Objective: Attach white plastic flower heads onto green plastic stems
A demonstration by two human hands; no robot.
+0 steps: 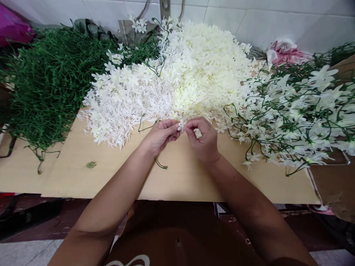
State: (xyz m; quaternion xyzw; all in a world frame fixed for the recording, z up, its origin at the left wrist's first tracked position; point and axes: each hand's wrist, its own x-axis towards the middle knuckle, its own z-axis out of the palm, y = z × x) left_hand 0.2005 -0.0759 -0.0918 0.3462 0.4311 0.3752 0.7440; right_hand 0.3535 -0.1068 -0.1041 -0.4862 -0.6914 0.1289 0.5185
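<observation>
Close together over the cardboard, my left hand (166, 135) and my right hand (202, 138) meet at a small white artificial flower (181, 126). Thumb and forefinger of each hand pinch it from either side. A green plastic stem (161, 164) shows below my left hand, and another green piece (142, 125) curves out beyond its wrist; how they join under the hand is hidden. Something pale, like a petal (198, 133), shows within the curl of my right hand. Just beyond the fingers lies a large heap of cream-white blossoms (213, 66).
Green plastic stems (52, 81) pile up at the left. White petal pieces with thin stalks (138, 96) lie left of centre. Flowers on green stems (299, 114) are heaped at the right. Cardboard (177, 177) covers the table before a tiled wall (263, 26).
</observation>
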